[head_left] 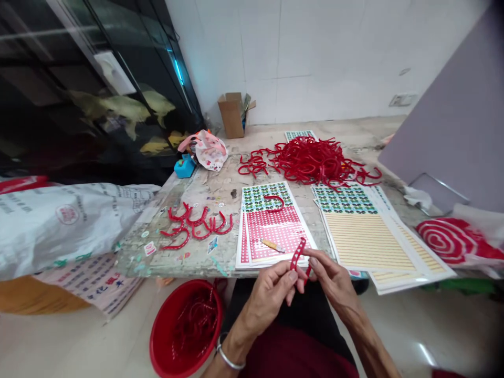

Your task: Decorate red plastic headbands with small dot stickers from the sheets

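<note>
Both hands meet just in front of the table edge, above the person's lap. The left hand (271, 291), with a metal bangle (228, 357) on its wrist, pinches the lower end of a red headband (298, 254) between thumb and fingers. The right hand (331, 278) grips the same headband from the other side, fingertips closed on it close to the left hand's. The headband is a narrow curved red plastic strip, standing nearly upright between the hands, with small pale dots along its face.

Just beyond the hands lies a sticker sheet (271, 223), its upper part printed with green and dark dots, its lower part red and white. A small orange-tipped tool (273, 245) rests on it, and another red headband (274, 201) lies across its top. To the right sits a stack of sheets (370, 236) with pale yellow stripes. To the left, a row of red headbands (197, 223) lies spread on the worn table (220, 184). Farther back a big tangled pile of red headbands (315, 160) covers the middle of the table, with a small cardboard box (232, 113) against the white tiled wall (315, 52).

On the floor by the left hand stands a red bucket (165, 325) holding more red pieces. A large white printed sack (59, 220) lies at far left, below a dark fish tank (98, 94).
</note>
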The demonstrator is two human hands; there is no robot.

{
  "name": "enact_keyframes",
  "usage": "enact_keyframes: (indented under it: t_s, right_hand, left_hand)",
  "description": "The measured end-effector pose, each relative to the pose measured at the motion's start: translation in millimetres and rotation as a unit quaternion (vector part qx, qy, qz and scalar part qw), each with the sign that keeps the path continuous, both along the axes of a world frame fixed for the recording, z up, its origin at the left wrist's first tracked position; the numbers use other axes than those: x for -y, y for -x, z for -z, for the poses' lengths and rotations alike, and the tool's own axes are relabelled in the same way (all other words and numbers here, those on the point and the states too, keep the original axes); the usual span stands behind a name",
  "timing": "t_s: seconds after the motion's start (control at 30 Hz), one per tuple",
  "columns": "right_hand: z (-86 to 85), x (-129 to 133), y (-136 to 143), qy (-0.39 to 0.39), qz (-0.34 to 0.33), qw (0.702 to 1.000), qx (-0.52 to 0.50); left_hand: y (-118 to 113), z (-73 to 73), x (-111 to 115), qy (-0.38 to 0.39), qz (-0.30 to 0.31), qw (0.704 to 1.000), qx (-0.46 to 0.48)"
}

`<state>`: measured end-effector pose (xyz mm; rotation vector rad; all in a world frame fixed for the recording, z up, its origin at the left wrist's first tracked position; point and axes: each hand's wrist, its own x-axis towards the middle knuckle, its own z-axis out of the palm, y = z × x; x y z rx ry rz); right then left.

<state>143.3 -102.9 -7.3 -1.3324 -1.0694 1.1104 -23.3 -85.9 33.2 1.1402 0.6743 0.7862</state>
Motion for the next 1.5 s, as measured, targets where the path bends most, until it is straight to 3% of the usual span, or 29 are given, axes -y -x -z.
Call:
enact_keyframes:
  t_s: [0.17, 0.33, 0.47, 0.7, 1.0, 1.3, 1.5]
  right_hand:
    - [-18.6, 15, -11, -0.038, -0.037, 0.998, 0.017]
    - [-23.7, 21, -13, -0.095, -0.02, 0.99, 0.099]
    - [-21.0, 22, -9, -0.053, -0.012, 0.998, 0.034]
    - [-10.2, 10, -12, -0.017, 0.055, 0.998, -0.024]
    - [-15.2, -16, -10, 0.026, 0.059, 0.997, -0.051]
    - [-19.5, -43, -7, 0.05, 0.107, 0.992, 0.036]
    - [-21.0, -53, -8, 0.052, 0.124, 0.991, 0.003]
  left_hand:
    - [-3, 1.5, 13, -0.103, 0.016, 0.992, -0.074]
    - [-6, 2.3, 13, -0.189, 0.007, 0.972, -0.139]
    - [-13, 4.7, 7, -0.226, 0.023, 0.961, -0.156]
    - [-25, 20.3, -7, -0.178, 0.064, 0.968, -0.163]
    - [-25, 30.1, -32, -0.177, 0.071, 0.968, -0.165]
    - [-20, 38.9, -48, -0.141, 0.091, 0.973, -0.158]
    - [-20, 37.6, -60, -0.066, 0.086, 0.987, -0.114]
